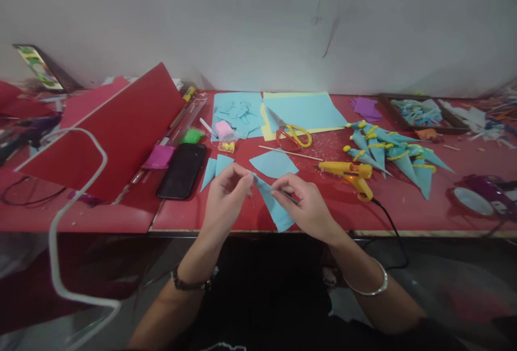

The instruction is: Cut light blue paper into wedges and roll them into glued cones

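Note:
Between my hands, over the table's front part, is a blue paper piece (274, 206) narrowing toward its upper left end. My left hand (229, 195) pinches that narrow tip between thumb and fingers. My right hand (302, 203) is closed on the paper's right edge, with a thin dark stick (290, 197) showing among its fingers. Just beyond lies a flat blue paper cutout (273, 163). Smaller blue pieces (217, 169) rest left of it. A yellow glue gun (349, 174) lies to the right, near several blue cones (388, 149) with yellow trim.
Scissors (294, 134) lie on blue and yellow sheets behind a wooden stick (290, 153). A black phone (182, 171) and tilted red board (117, 130) stand left. At back right is a scrap tray (454, 125); a white cable arm (56, 232) curves at the left.

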A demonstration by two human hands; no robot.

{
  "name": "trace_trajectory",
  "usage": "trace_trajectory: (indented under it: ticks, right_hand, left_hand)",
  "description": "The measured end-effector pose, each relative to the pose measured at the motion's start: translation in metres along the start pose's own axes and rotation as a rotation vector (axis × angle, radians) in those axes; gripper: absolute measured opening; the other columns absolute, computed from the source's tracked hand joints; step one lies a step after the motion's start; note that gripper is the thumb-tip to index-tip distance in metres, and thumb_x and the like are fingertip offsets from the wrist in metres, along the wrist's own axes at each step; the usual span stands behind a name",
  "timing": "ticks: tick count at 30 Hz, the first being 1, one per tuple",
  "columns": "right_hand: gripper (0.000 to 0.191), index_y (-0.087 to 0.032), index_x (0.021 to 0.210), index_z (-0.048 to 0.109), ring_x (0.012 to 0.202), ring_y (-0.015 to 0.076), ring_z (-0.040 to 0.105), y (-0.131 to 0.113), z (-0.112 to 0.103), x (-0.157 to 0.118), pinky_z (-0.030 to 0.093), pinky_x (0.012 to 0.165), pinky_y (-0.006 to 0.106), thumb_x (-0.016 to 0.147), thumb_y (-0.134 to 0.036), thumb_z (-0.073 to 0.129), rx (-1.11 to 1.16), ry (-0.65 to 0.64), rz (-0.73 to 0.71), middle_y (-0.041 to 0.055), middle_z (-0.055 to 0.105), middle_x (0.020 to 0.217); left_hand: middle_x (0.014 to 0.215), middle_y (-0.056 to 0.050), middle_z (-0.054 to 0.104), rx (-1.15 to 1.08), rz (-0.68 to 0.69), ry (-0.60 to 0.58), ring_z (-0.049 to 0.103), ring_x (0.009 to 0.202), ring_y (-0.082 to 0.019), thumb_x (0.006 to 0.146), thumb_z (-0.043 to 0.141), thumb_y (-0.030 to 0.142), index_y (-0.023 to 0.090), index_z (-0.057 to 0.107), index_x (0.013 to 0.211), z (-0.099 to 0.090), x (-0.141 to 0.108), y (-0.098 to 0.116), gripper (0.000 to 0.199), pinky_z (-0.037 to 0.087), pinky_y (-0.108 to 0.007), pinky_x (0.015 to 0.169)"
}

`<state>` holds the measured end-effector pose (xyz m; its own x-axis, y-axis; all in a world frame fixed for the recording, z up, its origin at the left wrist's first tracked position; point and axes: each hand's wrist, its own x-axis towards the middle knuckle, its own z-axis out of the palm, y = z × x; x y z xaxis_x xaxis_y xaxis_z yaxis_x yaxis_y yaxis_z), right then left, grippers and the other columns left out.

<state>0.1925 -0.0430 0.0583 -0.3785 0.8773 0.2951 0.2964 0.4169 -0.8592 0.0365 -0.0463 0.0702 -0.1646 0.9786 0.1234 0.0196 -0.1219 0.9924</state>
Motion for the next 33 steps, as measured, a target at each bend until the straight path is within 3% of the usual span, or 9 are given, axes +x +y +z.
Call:
trace_trajectory:
  ticks: [15,23,28,31,33]
  right_hand:
    - [0.013,-0.020,0.080,0.053,0.054,0.0100,0.050,-0.001,0.000,-0.001,0.035,0.053,0.022,0.085,-0.031,0.047,-0.072,0.021,-0.026,-0.0025,0.057,0.061]
    - [0.011,-0.021,0.081,0.055,0.061,0.0123,0.054,0.001,-0.003,-0.004,0.039,0.058,0.024,0.084,-0.029,0.049,-0.143,0.055,-0.048,-0.0006,0.060,0.065]
    - [0.009,-0.023,0.083,0.057,0.066,0.0139,0.055,-0.003,-0.003,-0.005,0.041,0.060,0.025,0.084,-0.028,0.050,-0.202,0.119,-0.103,0.0009,0.062,0.071]
    - [0.010,-0.022,0.081,0.058,0.066,0.0136,0.056,-0.006,-0.003,-0.005,0.041,0.065,0.027,0.084,-0.025,0.050,-0.256,0.150,-0.178,0.0012,0.063,0.071]
    - [0.011,-0.022,0.080,0.059,0.066,0.0140,0.056,-0.007,-0.003,-0.005,0.041,0.066,0.028,0.084,-0.024,0.049,-0.286,0.153,-0.209,0.0014,0.063,0.071]
  left_hand:
    - [0.047,0.006,0.045,0.018,0.027,0.019,0.041,0.045,-0.006,0.068,0.055,0.019,0.018,0.050,0.060,-0.002,0.001,-0.003,0.010,0.035,-0.019,0.045]
    - [0.051,0.006,0.047,0.075,0.106,0.187,0.041,0.046,-0.006,0.071,0.057,0.018,0.018,0.053,0.061,-0.019,0.010,-0.009,0.010,0.034,-0.018,0.047]
    - [0.057,0.003,0.050,0.020,0.159,0.098,0.043,0.048,-0.006,0.080,0.049,0.025,0.018,0.058,0.068,-0.022,0.007,-0.011,0.016,0.037,-0.019,0.049]
    - [0.068,0.001,0.056,0.094,0.236,-0.066,0.049,0.055,-0.008,0.077,0.054,0.026,0.019,0.059,0.079,-0.020,0.003,-0.007,0.009,0.042,-0.021,0.055]
    - [0.078,-0.001,0.060,0.183,0.268,-0.191,0.054,0.063,-0.011,0.071,0.062,0.024,0.019,0.060,0.085,-0.018,0.002,-0.004,0.015,0.045,-0.024,0.063]
